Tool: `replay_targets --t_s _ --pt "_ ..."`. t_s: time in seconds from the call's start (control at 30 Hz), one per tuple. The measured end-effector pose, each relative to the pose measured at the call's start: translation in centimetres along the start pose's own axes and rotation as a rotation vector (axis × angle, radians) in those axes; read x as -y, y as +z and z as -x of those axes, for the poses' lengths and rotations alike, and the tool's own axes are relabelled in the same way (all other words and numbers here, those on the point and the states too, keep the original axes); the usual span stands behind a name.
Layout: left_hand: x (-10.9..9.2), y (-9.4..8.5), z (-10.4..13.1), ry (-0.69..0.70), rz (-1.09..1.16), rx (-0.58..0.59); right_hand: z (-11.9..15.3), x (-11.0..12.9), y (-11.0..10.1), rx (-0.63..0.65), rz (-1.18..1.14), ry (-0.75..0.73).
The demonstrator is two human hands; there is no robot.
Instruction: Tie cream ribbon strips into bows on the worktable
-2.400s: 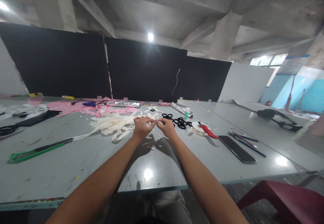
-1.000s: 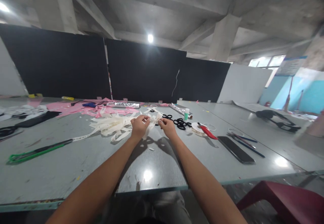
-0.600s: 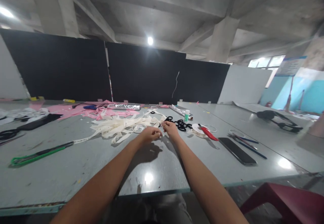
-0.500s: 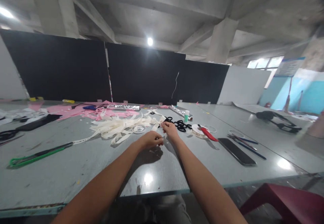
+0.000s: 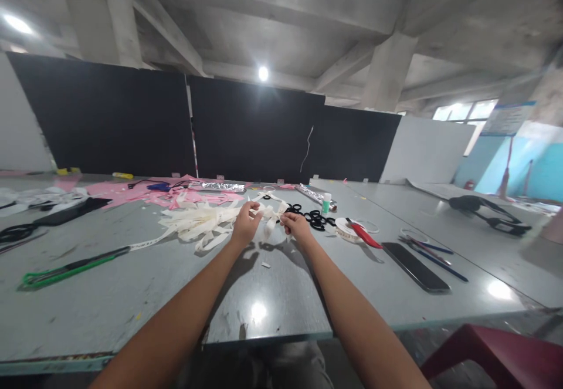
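My right hand [image 5: 297, 228] pinches a cream ribbon [image 5: 271, 225] between thumb and fingertips, holding it just above the table. The ribbon has loops like a bow, and a tail hangs down. To its left, my left hand [image 5: 245, 225] is raised with thumb and fingers apart, close to the ribbon's left end; whether it touches there is hard to see. A heap of cut cream ribbon strips [image 5: 197, 220] lies beyond and left of that hand. On the table below sits a small white scrap [image 5: 266, 265]. Black scissors [image 5: 317, 219] lie behind my right hand.
Rightward are a glue stick [image 5: 326, 203], a ribbon roll [image 5: 345, 232] with a red-handled tool [image 5: 366, 234], a phone [image 5: 416, 267] and slim tools [image 5: 435, 253]. A green cutter knife [image 5: 74, 270] lies left. Pink sheets [image 5: 127, 196] and foil [image 5: 217, 187] lie behind.
My left hand has moved up and left, and its fingers have spread. A white scrap now lies on the table below. The right hand keeps its pinch on the ribbon.
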State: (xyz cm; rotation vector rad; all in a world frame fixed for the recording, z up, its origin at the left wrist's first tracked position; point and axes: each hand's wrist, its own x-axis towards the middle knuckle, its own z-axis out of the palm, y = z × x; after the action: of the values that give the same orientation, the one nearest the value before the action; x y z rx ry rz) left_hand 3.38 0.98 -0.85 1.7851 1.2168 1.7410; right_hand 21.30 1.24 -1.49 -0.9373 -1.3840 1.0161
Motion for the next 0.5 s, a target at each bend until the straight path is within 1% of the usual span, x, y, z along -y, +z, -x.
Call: replay_targets --t_s 0.03,0.07,0.17,0.23,0.3,0.4,0.43,0.47,0.5 --pt "0.3 0.1 -0.2 -0.061 0.054 0.007 0.1 0.1 0.1 0.027 0.002 0.016" --pt "0.6 0.1 -0.3 -0.123 0.109 0.038 0.2 0.1 0.1 0.055 0.003 0.032" --pt "1.0 0.3 -0.4 -0.268 0.204 0.239 0.4 0.2 0.3 0.115 -0.001 0.066" --pt "1.2 0.4 -0.1 -0.32 0.232 0.357 0.5 0.2 0.4 0.133 -0.012 0.079" --pt "1.3 0.4 0.3 -0.348 0.289 0.423 0.5 0.1 0.4 0.172 -0.037 0.083" --pt "1.6 0.3 0.6 -0.392 0.407 0.439 0.3 -0.1 0.2 0.255 -0.091 0.071" --pt "1.6 0.2 0.7 -0.413 0.429 0.425 0.1 -0.2 0.1 0.243 -0.086 0.056" --pt "1.7 0.1 0.6 -0.439 0.438 0.394 0.0 -0.4 -0.2 0.192 -0.047 0.033" --pt "1.8 0.0 0.6 -0.465 0.437 0.353 -0.2 -0.5 -0.4 0.108 0.036 -0.004"
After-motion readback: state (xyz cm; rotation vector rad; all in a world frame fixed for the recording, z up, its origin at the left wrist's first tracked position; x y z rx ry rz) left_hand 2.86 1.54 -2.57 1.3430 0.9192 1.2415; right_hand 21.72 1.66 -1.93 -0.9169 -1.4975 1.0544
